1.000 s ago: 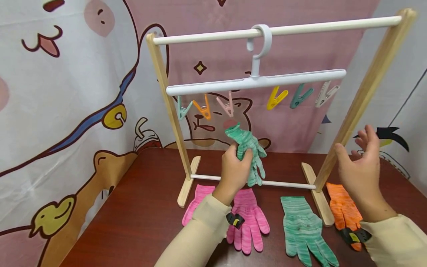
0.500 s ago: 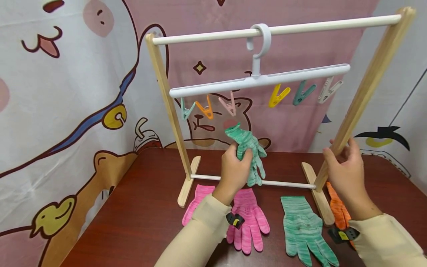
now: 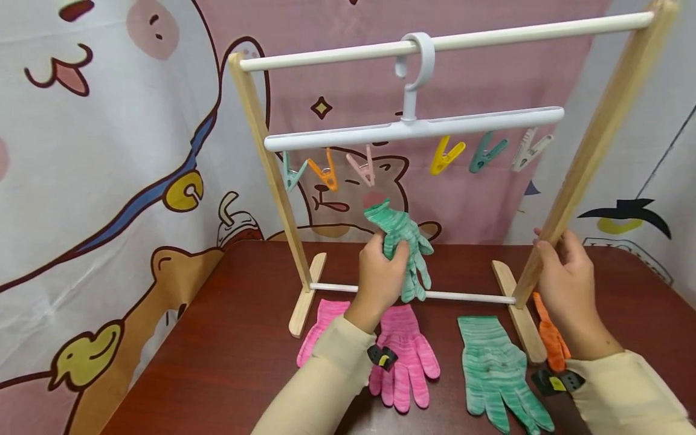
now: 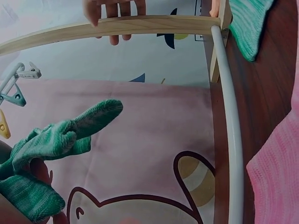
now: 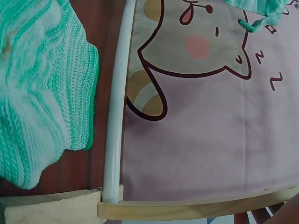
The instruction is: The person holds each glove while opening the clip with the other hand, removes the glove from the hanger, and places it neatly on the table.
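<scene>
In the head view my left hand (image 3: 379, 275) pinches a green knit glove (image 3: 403, 235) between thumb and fingers, cuff up and fingers hanging down. The same glove (image 4: 56, 140) shows at the lower left of the left wrist view. My right hand (image 3: 568, 287) grips the right wooden post (image 3: 589, 151) of a drying rack, and its fingertips (image 4: 125, 36) curl over that post in the left wrist view. A white hanger (image 3: 348, 138) hangs by its hook from the rack's top rod (image 3: 337, 57). Several clothespins, among them a pink one (image 3: 365, 169) and a yellow one (image 3: 446, 158), dangle below it.
A second green glove (image 3: 497, 368) lies flat on the brown table (image 3: 206, 362). Pink gloves (image 3: 405, 356) lie partly under my left forearm. An orange glove (image 3: 551, 338) is partly hidden by my right arm. The rack's low rod (image 3: 462, 296) crosses behind them.
My right hand has moved left from beside the rack and taken hold of its right post. The hanger has swayed slightly. The left hand keeps the green glove in about the same place.
</scene>
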A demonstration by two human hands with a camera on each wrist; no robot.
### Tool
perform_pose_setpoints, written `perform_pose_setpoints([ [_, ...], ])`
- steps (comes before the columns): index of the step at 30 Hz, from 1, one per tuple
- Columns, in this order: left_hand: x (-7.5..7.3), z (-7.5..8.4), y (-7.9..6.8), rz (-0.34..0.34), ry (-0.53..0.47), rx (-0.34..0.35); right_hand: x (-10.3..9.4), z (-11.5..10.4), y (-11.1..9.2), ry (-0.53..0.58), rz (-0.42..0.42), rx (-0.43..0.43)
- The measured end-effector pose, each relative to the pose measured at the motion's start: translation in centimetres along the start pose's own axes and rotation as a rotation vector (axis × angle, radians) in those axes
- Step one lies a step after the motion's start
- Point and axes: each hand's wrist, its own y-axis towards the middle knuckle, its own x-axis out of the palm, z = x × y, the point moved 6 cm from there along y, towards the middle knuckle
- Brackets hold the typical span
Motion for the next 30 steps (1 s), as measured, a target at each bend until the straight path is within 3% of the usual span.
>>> perform_pose_setpoints([
  [4, 0.0, -0.1, 0.0, -0.005, 0.007, -0.004, 0.1, 0.3, 0.0, 0.042, -0.03, 0.013],
  [17, 0.4, -0.2, -0.2, -0.008, 0.011, 0.0, -0.4, 1.2, -0.1, 0.001, 0.015, -0.026],
  [30, 0.7, -0.4, -0.2, -0.014, 0.015, 0.0, -0.5, 1.4, -0.2, -0.039, 0.005, -0.063],
])
